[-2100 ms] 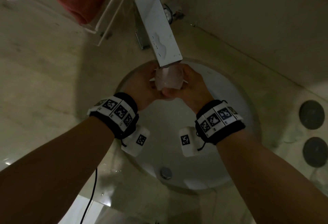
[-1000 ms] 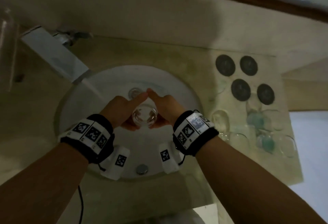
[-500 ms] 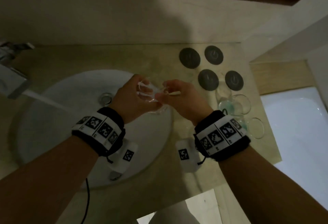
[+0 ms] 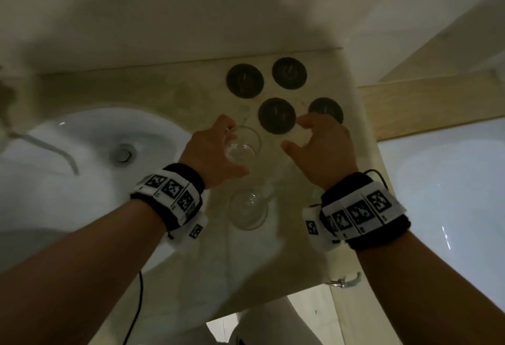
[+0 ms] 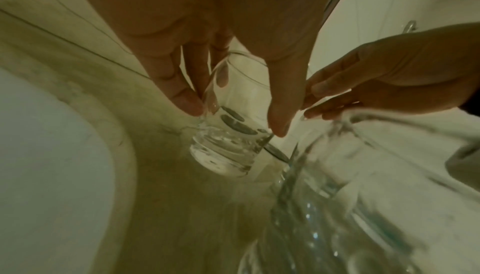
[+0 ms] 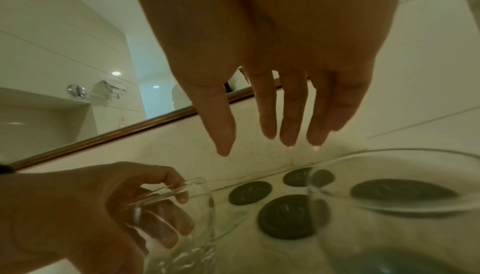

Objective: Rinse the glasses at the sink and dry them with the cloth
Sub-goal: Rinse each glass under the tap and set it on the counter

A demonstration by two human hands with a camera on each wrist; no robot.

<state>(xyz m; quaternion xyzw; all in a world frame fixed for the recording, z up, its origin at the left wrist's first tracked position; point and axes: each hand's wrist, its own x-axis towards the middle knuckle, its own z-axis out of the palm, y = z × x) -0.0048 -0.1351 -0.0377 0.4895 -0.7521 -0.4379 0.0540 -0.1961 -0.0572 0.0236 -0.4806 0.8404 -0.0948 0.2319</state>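
My left hand (image 4: pixel 233 149) grips a clear tumbler (image 4: pixel 246 150) by its wall, thumb on the near side and fingers on the far side, low over the counter just right of the sink (image 4: pixel 82 208). In the left wrist view the tumbler (image 5: pixel 223 151) is tilted between my fingers and thumb. Whether its base touches the counter I cannot tell. My right hand (image 4: pixel 297 137) hovers to its right, fingers spread and holding nothing; its fingers (image 6: pixel 289 114) are straight in the right wrist view. A second clear glass (image 4: pixel 247 209) stands on the counter nearer me. No cloth is in view.
Several dark round coasters (image 4: pixel 277 119) lie on the marble counter (image 4: pixel 191 93) beyond my hands. Water runs in a stream (image 4: pixel 49 148) into the sink at the left. Another glass (image 6: pixel 389 196) stands close under my right wrist. A white bathtub (image 4: pixel 451 194) lies past the counter's right edge.
Both hands carried the tumbler from under the tap to the counter right of the sink. My right hand has let go; my left holds it alone.
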